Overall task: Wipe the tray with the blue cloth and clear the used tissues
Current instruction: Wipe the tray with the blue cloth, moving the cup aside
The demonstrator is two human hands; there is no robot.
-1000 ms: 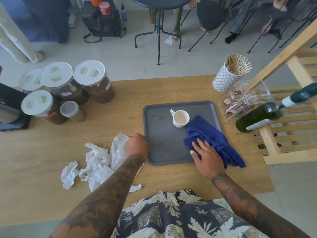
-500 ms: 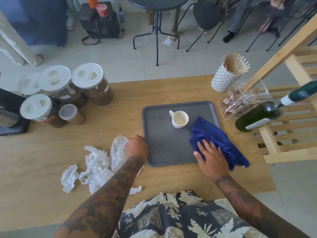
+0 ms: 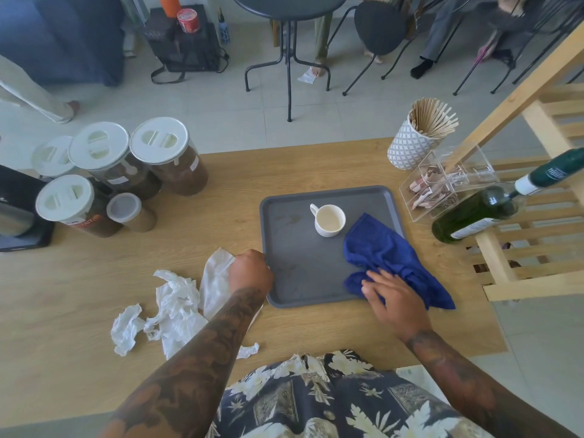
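Observation:
A grey tray (image 3: 294, 248) lies on the wooden table with a white cup (image 3: 329, 220) standing on it. A blue cloth (image 3: 388, 257) is bunched over the tray's right near part and hangs past its edge. My right hand (image 3: 390, 297) presses flat on the near end of the cloth, fingers spread. My left hand (image 3: 249, 269) grips the tray's left near edge with curled fingers. Crumpled white used tissues (image 3: 177, 308) lie on the table left of the tray, partly under my left forearm.
Several lidded jars (image 3: 126, 172) stand at the far left beside a black appliance (image 3: 15, 213). A patterned cup of wooden sticks (image 3: 417, 137), a clear sachet box (image 3: 442, 188) and a lying green bottle (image 3: 474, 216) are at the right by a wooden rack (image 3: 537, 216).
My right hand has slid the blue cloth slightly to the right and nearer on the tray. My left hand stays on the tray's edge.

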